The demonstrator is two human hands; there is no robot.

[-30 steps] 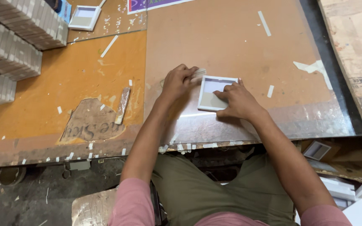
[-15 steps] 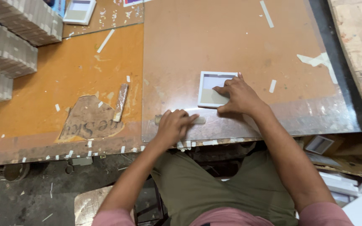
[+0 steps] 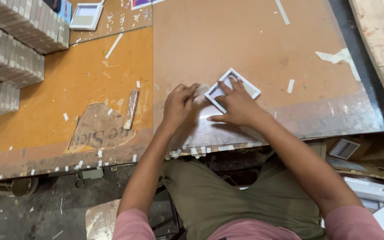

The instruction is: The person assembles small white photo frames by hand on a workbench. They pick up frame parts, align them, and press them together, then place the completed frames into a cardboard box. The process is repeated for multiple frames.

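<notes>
- The small white frame (image 3: 232, 89) is pinned flat on the bench (image 3: 227, 40), turned cornerwise, under the spread right hand (image 3: 238, 106).
- A pale strip (image 3: 201, 90) is pinched in the closed grip of the left hand (image 3: 178, 104), touching the frame's left corner.
- Taping is judged underway, not finished; 1 strip is seen at the frame.
- The bench's front edge lies near; open room is found beyond and to the right.

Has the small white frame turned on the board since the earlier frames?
Yes. The small white frame lay square to the board edge; now it sits rotated, diamond-wise.
</notes>
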